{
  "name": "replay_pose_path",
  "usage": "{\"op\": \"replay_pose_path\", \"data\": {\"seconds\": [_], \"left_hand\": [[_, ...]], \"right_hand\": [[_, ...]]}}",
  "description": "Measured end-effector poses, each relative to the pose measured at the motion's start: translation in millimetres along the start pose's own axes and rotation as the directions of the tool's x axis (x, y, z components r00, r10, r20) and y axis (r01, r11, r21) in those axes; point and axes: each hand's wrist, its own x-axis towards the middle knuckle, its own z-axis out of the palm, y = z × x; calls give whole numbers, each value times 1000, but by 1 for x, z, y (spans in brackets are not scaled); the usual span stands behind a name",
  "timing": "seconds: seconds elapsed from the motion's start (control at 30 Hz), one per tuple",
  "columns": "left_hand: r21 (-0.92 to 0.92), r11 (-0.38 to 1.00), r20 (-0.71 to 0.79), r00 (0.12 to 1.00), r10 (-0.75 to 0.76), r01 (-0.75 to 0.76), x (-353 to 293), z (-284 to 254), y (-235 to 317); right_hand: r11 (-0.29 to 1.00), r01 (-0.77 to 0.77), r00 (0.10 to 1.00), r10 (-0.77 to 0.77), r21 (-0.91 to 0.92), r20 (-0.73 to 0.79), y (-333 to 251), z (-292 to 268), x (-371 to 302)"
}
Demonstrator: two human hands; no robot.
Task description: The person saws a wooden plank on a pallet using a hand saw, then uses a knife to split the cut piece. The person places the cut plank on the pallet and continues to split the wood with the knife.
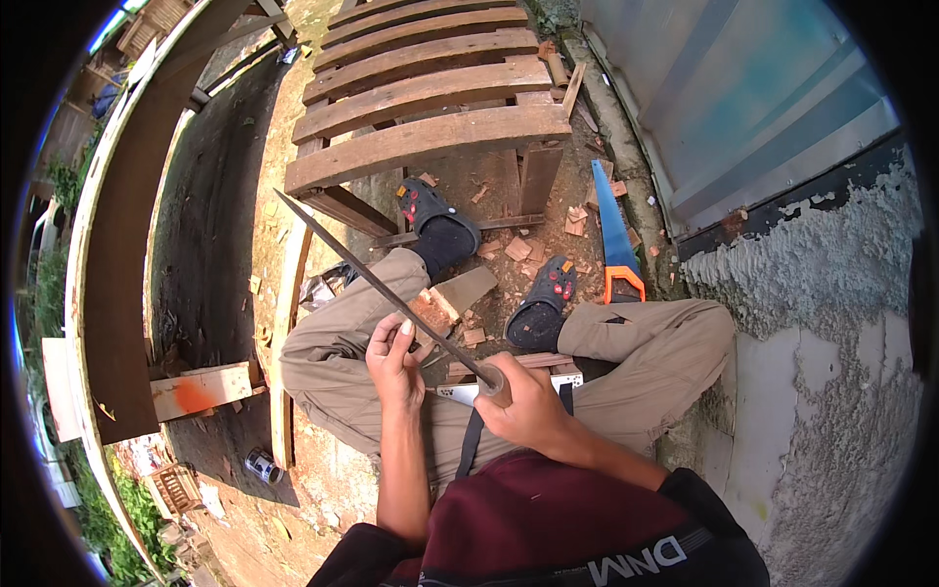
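Landmark: slatted bench [430, 147], ahead of the seated person, its far end cut off by the upper edge of the view. Between bench and lap, a pocket of ground bounded by two bent legs, littered with wood chips [518, 248] and a wood block [465, 291]. Left shoe [442, 217] just beside the bench's near legs; right shoe [544, 301] nearer the lap. Room tightens right of the bench: a saw [612, 215] lies there, orange handle toward the person, before the metal sheet wall [743, 108]. Left of the bench, a pale plank [290, 333], then a strip of dark ground, then a tall board [122, 245].

Long dark tool [372, 277]: above the lap, on the person's side of the bench. Long axis diagonal, handle near the body, tapered tip away and left, pointing past the bench's near left corner. Right hand [528, 406] wrapped round the wooden handle. Left hand [393, 357] half curled beside the shaft, thumb raised; whether it touches, cannot tell.

Hard to make out: tool's exact kind; any gap in depth between tip and bench; a white piece [458, 393] on the lap, bench side, mostly covered by the right hand.
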Motion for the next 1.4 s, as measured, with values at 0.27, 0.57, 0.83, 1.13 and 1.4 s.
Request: {"op": "replay_pose_path", "data": {"seconds": [0.27, 0.57, 0.83, 1.13, 1.4], "left_hand": [[67, 997, -32, 999, 28, -26, -4, 15, 1], [118, 993, -51, 999, -6, 12, -8, 19, 7], [152, 988, 67, 998, -10, 0, -4, -17, -9], [174, 984, 26, 999, 23, -27, -13, -8, -3], [185, 981, -65, 995, 70, -57, -9, 3, 7]], "right_hand": [[953, -195, 968, 226, -234, 114, 57, -7, -19], [918, -298, 935, 336, -260, 113, 54, -8, -18], [1000, -30, 999, 30, 0, 46, -7, -23, -15], [945, -297, 947, 310, -136, 83, 39, -24, -24], [994, -102, 995, 102, 35, -10, 22, -16, -19]]}}
